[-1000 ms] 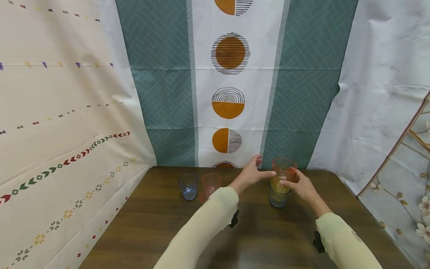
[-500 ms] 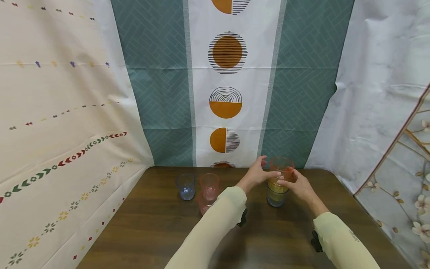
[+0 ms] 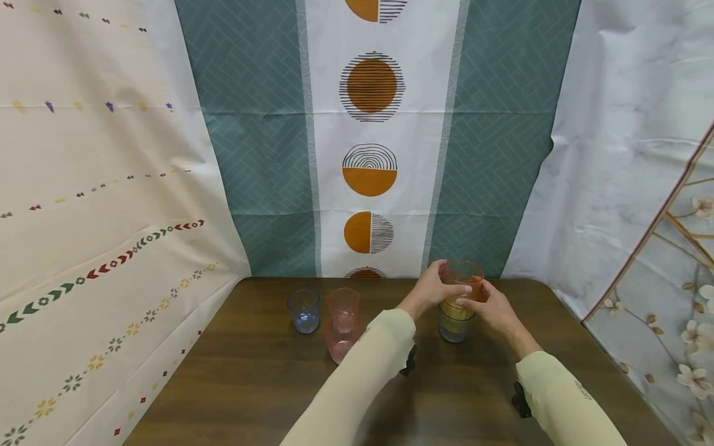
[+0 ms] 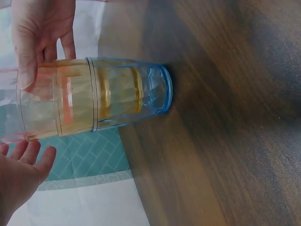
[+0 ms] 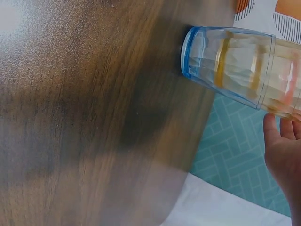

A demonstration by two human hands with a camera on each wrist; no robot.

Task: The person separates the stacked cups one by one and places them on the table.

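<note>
Caught at a wooden table [image 3: 234, 384]: right hand [image 3: 496, 310], thumb and fingers clamped on the upper part of an upright stack of tumblers [image 3: 454, 320]; left hand [image 3: 429, 291] opposite, fingers spread and loosely bent at the top rim, with no firm hold evident. Already nested, below and between the fingertips: blue base tumbler [image 4: 160, 89], apparently two yellow tumblers [image 4: 75, 117], red tumbler [image 3: 465, 277] uppermost. Remaining loose, well left of the left fingers: another blue tumbler [image 3: 304, 316], a pink tumbler [image 3: 343, 305] and, nearer the left sleeve [image 3: 362, 365], a second pink piece [image 3: 336, 347], partly hidden.
</note>
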